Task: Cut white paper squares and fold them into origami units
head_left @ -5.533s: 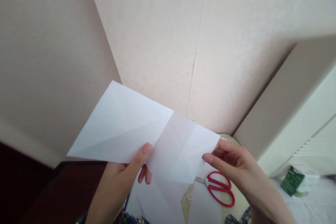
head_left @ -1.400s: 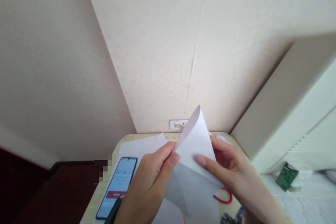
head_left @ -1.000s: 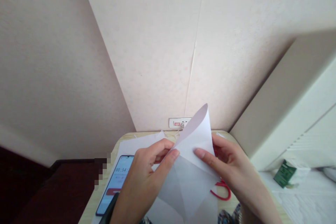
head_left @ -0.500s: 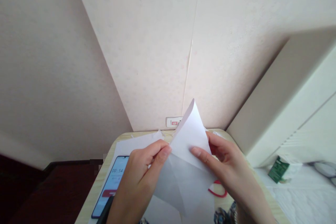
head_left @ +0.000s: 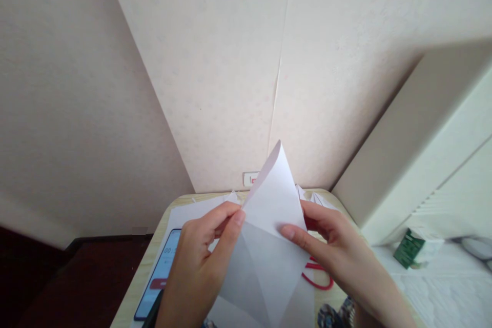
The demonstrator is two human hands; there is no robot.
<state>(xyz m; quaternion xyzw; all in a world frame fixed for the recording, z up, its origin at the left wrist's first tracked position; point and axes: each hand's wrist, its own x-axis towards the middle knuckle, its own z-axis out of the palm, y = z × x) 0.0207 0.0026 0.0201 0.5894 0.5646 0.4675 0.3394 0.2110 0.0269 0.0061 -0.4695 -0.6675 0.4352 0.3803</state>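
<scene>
A folded white sheet of paper [head_left: 269, 246] is held up over a small light wooden table [head_left: 148, 261], with one pointed corner standing upward. My left hand [head_left: 200, 261] pinches its left edge between thumb and fingers. The thumb of my right hand [head_left: 330, 246] lies across the front of the sheet and the fingers are behind its right edge. Both hands are closed on the paper.
More white sheets [head_left: 192, 212] lie on the table. A phone [head_left: 157, 279] with a lit timer screen lies at the left, red-handled scissors [head_left: 317, 277] at the right. A wall socket [head_left: 250, 178] is behind. A green packet [head_left: 406, 252] lies on white bedding at the right.
The wide, opened sheet of several seconds ago is now folded into a narrow pointed shape. Over the last second my hands have kept hold of it, the point rising slightly.
</scene>
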